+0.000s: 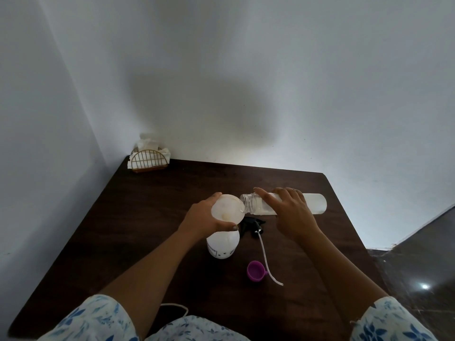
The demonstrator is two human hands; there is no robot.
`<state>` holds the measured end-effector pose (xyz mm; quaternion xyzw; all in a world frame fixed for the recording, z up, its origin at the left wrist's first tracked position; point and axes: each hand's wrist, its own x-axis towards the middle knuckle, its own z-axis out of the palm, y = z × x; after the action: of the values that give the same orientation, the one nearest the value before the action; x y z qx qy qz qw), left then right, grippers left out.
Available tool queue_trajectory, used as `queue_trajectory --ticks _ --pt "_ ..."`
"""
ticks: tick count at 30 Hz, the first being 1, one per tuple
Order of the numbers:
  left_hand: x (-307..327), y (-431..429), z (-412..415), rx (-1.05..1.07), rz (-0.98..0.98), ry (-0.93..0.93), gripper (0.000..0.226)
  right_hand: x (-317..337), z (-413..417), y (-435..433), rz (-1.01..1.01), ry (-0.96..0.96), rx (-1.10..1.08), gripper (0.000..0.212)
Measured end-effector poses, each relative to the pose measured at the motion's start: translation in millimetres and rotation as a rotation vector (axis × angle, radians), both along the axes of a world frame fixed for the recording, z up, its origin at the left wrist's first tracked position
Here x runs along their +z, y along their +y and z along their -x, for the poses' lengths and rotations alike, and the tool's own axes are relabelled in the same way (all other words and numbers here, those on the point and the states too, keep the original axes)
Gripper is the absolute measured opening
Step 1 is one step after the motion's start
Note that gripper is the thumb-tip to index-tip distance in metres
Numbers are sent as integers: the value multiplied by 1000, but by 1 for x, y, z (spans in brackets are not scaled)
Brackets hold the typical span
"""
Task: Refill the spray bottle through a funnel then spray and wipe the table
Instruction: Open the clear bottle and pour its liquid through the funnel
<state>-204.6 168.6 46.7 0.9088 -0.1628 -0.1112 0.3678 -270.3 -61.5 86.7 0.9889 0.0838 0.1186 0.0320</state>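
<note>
A white spray bottle [222, 246] stands upright in the middle of the dark wooden table [138, 217]. A pale translucent funnel [227, 209] sits in its neck, and my left hand [206, 217] grips the funnel's rim. My right hand [293, 212] holds a clear plastic bottle [315, 204] tipped on its side, its open threaded mouth over the funnel's right edge. The black spray trigger head [251, 223] with its long white dip tube [267, 262] lies on the table behind and to the right of the spray bottle.
A purple cap [256, 271] lies near the dip tube. A gold wire holder with white napkins [149, 156] stands at the far left corner by the walls. A thin white cord [177, 307] shows near the front edge. Dark floor [418, 267] lies to the right.
</note>
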Motion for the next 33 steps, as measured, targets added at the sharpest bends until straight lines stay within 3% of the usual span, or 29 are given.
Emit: queue_trajectory --ticks 33 --pt "-1 0 -1 -8 -17 12 112 -1 -1 2 -31 -4 -9 81"
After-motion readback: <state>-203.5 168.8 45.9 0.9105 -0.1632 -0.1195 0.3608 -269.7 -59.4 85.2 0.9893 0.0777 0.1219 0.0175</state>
